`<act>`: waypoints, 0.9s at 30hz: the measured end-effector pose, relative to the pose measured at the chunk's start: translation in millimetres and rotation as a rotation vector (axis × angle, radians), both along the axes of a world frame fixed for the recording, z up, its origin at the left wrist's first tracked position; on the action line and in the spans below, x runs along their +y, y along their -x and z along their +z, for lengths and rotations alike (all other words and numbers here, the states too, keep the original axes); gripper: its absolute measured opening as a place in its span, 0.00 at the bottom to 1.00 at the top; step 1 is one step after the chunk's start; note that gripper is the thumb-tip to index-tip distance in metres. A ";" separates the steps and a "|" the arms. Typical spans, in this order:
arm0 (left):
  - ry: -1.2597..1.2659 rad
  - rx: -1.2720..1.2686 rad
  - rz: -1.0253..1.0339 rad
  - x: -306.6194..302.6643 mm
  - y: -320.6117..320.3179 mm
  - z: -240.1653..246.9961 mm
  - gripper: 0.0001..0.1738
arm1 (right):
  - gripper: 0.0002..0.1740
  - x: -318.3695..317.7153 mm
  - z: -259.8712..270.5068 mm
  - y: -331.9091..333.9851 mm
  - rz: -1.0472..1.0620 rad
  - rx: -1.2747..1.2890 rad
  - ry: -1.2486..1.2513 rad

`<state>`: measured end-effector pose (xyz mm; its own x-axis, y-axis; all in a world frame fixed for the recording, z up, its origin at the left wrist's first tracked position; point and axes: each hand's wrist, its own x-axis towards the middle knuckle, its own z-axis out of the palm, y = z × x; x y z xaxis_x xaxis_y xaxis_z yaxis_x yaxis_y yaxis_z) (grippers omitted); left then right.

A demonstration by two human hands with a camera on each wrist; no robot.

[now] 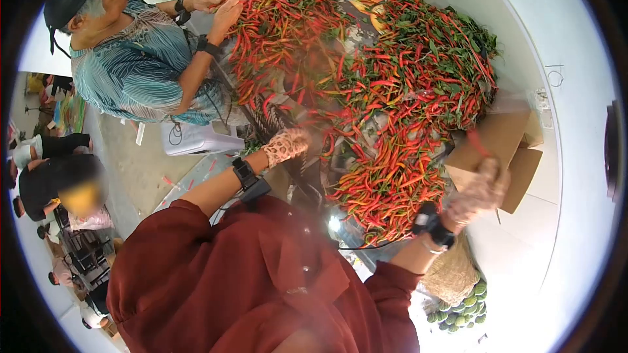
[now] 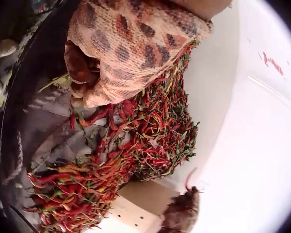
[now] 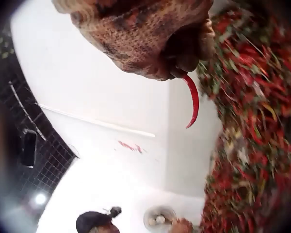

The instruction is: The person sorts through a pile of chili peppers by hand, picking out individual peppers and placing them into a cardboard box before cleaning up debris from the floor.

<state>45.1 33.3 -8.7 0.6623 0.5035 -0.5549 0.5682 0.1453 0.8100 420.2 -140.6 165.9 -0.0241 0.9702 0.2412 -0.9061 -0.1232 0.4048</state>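
My right hand (image 1: 479, 196), in a patterned glove, is blurred beside the open cardboard box (image 1: 481, 140) at the right. Its fingers pinch one red chili pepper (image 3: 193, 102), whose curved tip hangs free below them in the right wrist view. The left hand (image 1: 288, 146), in a leopard-spotted glove, is over the table's near left side, by the edge of the chili heap (image 1: 392, 176). Seen from the left wrist, its fingers curl inward, and thin yellow-green stems (image 2: 57, 82) show right beside the fingertips. I cannot tell whether they are gripped.
Across the table's left corner, another person (image 1: 150, 59) has both hands at the far chilies. Leafy green stalks (image 1: 458, 39) mix into the heap's far right. A white stool (image 1: 199, 138) stands left of the table; a sack (image 1: 451, 271) and green melons (image 1: 466, 307) lie at lower right.
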 end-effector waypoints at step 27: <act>-0.178 -0.230 0.436 69.8 -18.2 -51.3 0.19 | 0.15 62.8 -96.6 116.2 0.674 3.206 -0.811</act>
<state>63.4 103.1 -59.9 0.4647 0.8329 -0.3006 0.2902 0.1775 0.9404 304.0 -77.8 69.3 0.4723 0.8773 0.0858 0.6664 -0.2917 -0.6862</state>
